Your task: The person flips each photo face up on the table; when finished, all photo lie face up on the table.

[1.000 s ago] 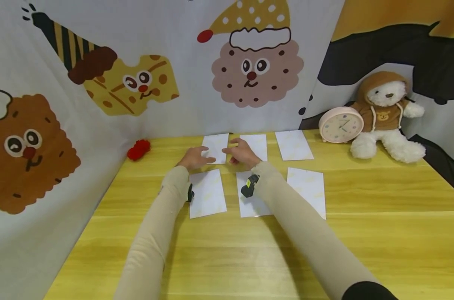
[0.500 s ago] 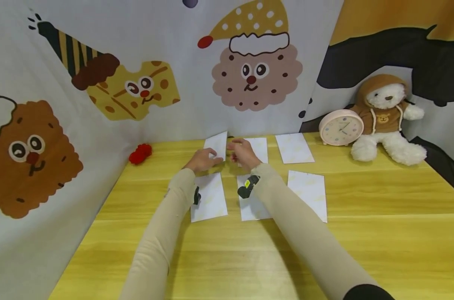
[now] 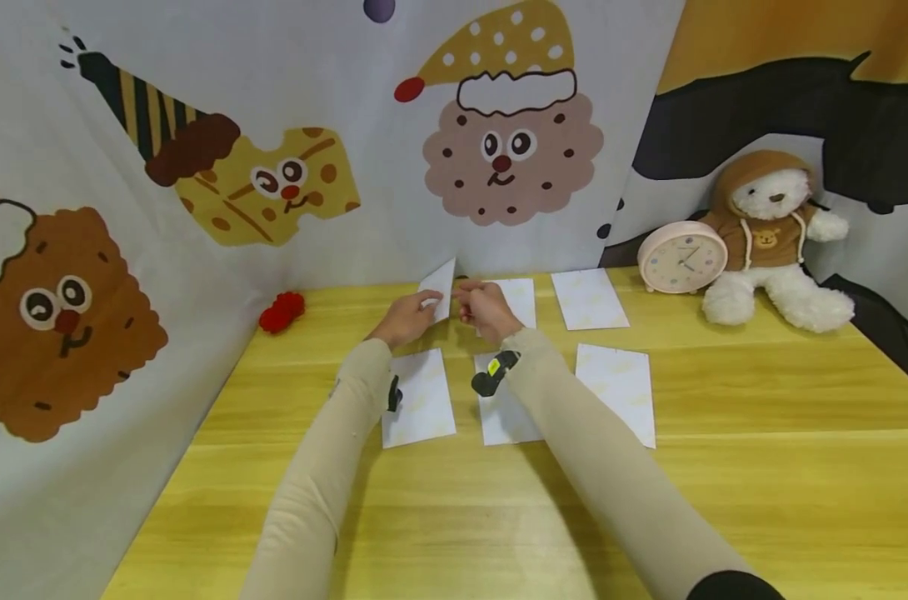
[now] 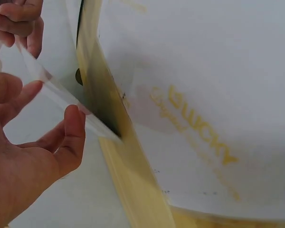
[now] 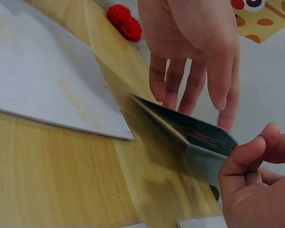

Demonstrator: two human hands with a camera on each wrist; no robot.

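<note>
A photo print (image 3: pixel 441 285) with a white back stands tilted up at the back left of the table. Its dark picture face shows in the right wrist view, where my right hand (image 5: pixel 256 175) pinches one corner between thumb and finger. My left hand (image 3: pixel 405 321) is on the print's white-backed side, its fingers extended and close against the sheet; the exact contact is unclear. Below it, a white sheet (image 4: pixel 190 95) with yellow lettering lies flat on the wood. More white sheets lie in two rows, among them the back middle sheet (image 3: pixel 521 298) beside my right hand.
A red fuzzy object (image 3: pixel 281 312) sits at the back left edge. A pink clock (image 3: pixel 682 257) and a plush bear (image 3: pixel 772 242) stand at the back right. A printed cloth (image 3: pixel 379 192) hangs behind the yellow wooden table (image 3: pixel 439 517).
The back left print lay flat a second ago; it has been raised and now stands steeply. My right fingers have closed on its corner, and my left hand has moved slightly right.
</note>
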